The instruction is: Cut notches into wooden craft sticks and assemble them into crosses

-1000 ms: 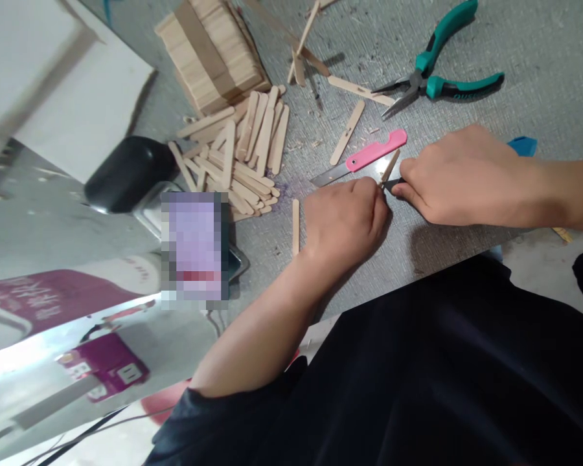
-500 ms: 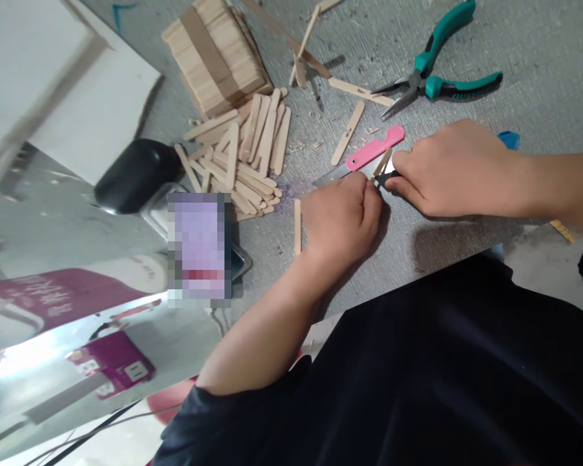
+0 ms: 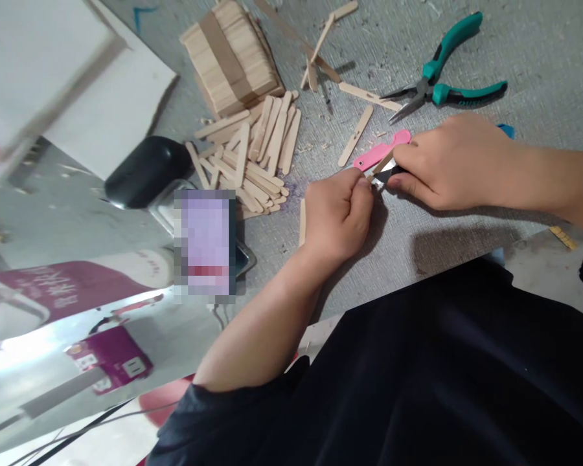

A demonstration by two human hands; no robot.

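Right of centre in the frame, pinching a stick (image 3: 381, 163) tight in the curled left hand (image 3: 341, 212), seemingly to steady it against the dark tool (image 3: 383, 176) gripped by closed fingers of the right hand (image 3: 454, 163).

Behind the heap of loose, flat, pale wooden sticks (image 3: 241, 155) sits the banded block of pale wooden sticks (image 3: 250, 61), and left of the heap lies the glossy black rounded object (image 3: 146, 171). Right of the heap, the bare left hand (image 3: 339, 210) has a thin wooden stick (image 3: 383, 162) in it, and farther right the bare right hand (image 3: 451, 165) has a slim dark tool (image 3: 385, 175). Also rightward from the heap lie the pink plastic handle (image 3: 375, 154) and, beyond it, the teal-and-black metal pliers (image 3: 422, 87).
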